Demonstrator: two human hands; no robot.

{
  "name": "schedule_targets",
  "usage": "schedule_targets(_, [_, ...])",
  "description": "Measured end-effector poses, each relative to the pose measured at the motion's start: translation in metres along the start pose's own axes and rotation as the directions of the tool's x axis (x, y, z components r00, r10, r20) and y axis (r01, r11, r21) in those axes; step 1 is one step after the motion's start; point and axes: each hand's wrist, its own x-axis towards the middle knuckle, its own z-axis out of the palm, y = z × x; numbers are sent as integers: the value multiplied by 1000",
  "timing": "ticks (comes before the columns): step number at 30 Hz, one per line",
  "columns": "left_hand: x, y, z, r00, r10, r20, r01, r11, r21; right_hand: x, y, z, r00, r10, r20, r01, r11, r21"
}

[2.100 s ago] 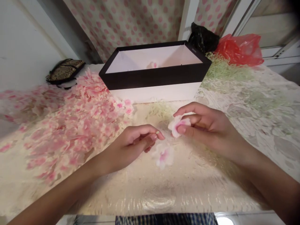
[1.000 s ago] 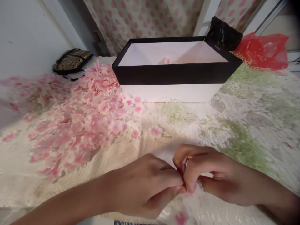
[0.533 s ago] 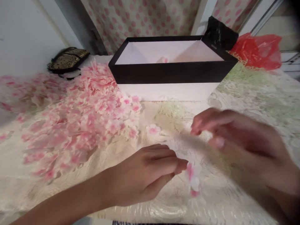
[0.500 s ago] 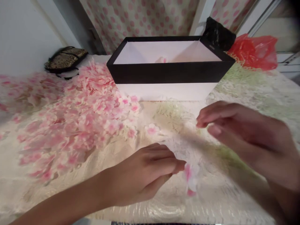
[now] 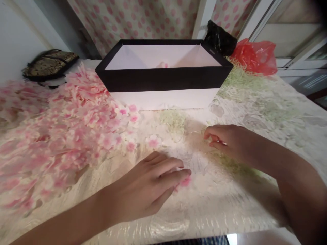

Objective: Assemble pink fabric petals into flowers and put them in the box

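My left hand point(image 5: 145, 185) lies palm down on the table, its fingers spread over a pink-and-white fabric blossom point(image 5: 185, 181), which is mostly hidden beneath them. I cannot tell whether those fingers grip it. My right hand point(image 5: 227, 139) hovers a little farther back with its fingers loosely curled, and nothing shows in them. Ahead stands a black-rimmed box with a white lower band point(image 5: 163, 81), and a pink blossom point(image 5: 162, 64) lies inside it. A single blossom point(image 5: 153, 141) rests on the table beside a large heap of pink blossoms point(image 5: 76, 119).
Pale green paper shreds point(image 5: 173, 120) lie in front of the box. Plastic film covers the patterned tabletop point(image 5: 217, 204). Behind the box are a black plastic bag point(image 5: 219, 39) and a red plastic bag point(image 5: 254, 58). A patterned pouch point(image 5: 48, 64) sits at the back left, before a polka-dot curtain point(image 5: 133, 20).
My hands, pinched together a second ago, have parted. The right hand has drawn back and away from the blossom, which now lies under my left fingertips. The view has shifted slightly.
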Motion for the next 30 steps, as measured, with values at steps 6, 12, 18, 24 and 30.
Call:
schedule_targets(6, [-4, -1, -4, 990, 108, -86, -110, 994, -13, 5, -8, 3, 999, 13, 40, -8, 993, -114])
schedule_targets(12, [-7, 0, -10, 963, 75, -259, -80, 997, -10, 6, -13, -2, 997, -35, 74, 42, 994, -97])
schedule_targets(18, [-5, -23, -19, 763, -406, -504, 519, 849, 101, 8, -5, 6, 992, -100, 74, 110, 982, -150])
schedule_targets(24, [-1, -39, -14, 816, -457, -356, 535, 829, 163, 14, 9, 16, 978, -207, 0, 204, 963, -175])
schedule_targets(30, [1, -34, -17, 765, -535, -359, 558, 828, -45, 17, 10, 12, 971, -239, 28, 240, 967, -86])
